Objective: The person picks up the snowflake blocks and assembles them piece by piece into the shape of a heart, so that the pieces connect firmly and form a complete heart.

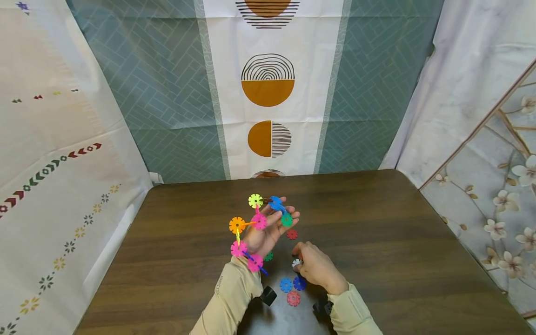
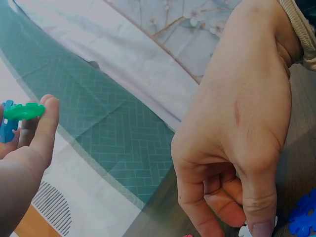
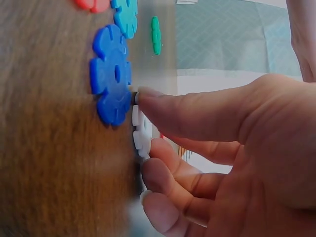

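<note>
My left hand point(image 1: 263, 236), palm turned up, holds a chain of snowflake discs point(image 1: 259, 222) above the table. Its thumb and fingers pinch near the chain's green disc point(image 1: 286, 220), next to a blue one point(image 1: 275, 203). Pink, orange and yellow discs of the chain hang over the palm and wrist. Lower and to the right, my right hand point(image 1: 320, 269) pinches a white snowflake disc point(image 3: 143, 129) at the tabletop, thumb on one edge and fingertips at the other. A dark blue disc point(image 3: 111, 76) lies right beside the thumb.
Loose discs lie around the hands on the wooden table point(image 1: 176, 260): a light blue one point(image 1: 286, 284) and a red one point(image 1: 293, 298) nearer me, another red one point(image 1: 291, 234) farther off, and a green one point(image 1: 269, 256) by the left wrist. Patterned cloths hang around the table.
</note>
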Available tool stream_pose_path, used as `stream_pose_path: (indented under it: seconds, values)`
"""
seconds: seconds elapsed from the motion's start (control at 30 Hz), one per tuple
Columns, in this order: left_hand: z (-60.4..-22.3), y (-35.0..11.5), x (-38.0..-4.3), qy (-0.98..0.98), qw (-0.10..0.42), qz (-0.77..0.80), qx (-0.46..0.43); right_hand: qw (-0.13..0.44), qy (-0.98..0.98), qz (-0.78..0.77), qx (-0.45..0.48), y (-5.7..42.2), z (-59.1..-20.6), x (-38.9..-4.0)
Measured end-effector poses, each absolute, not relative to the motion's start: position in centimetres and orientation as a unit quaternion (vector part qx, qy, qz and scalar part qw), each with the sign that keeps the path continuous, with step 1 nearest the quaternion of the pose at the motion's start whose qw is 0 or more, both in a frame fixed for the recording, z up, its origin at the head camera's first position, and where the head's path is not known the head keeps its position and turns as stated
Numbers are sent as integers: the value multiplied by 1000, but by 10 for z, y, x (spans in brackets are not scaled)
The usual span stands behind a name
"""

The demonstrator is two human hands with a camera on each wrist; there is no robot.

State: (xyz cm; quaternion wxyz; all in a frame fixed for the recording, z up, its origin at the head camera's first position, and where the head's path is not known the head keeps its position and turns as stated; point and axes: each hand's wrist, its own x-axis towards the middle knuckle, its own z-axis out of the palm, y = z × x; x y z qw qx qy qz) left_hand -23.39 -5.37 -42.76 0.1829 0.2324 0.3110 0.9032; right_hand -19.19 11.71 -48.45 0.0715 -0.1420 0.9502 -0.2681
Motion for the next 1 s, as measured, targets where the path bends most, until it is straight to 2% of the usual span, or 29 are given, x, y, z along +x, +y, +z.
stream_pose_path:
  seconds: [0.3, 0.67, 0.8, 1.0]
  values:
    - [-428, -53, -235, 321, 172, 907, 211, 75, 923, -351, -136, 122, -481, -194]
    - [-431, -52, -238, 320, 158, 914, 192, -65, 805, -575, -129, 121, -452, -190]
    - [-430, -51, -237, 324, 160, 912, 195, -116, 799, -572, -145, 119, -447, -189]
    - [-432, -50, -236, 324, 164, 908, 207, -146, 800, -563, -149, 117, -445, -188]
